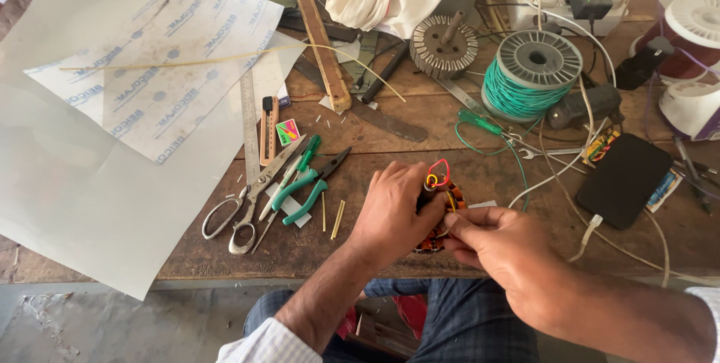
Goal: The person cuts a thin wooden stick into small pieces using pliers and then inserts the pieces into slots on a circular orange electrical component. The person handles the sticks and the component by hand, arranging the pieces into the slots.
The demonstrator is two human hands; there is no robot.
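Observation:
My left hand (391,213) wraps around a small round motor stator (450,202) with copper-coloured windings, held just above the front edge of the wooden workbench (420,138). Red and yellow wire loops (437,174) stick up from its top. My right hand (495,239) pinches the stator's right side with thumb and fingers. Most of the stator is hidden behind both hands.
Scissors (244,209) and green-handled pliers (311,187) lie left of my hands. A green wire spool (531,74), a bare stator core (444,46), a black phone (624,179), a steel ruler (250,127) and large paper sheets (112,138) sit around. Cables cross the right side.

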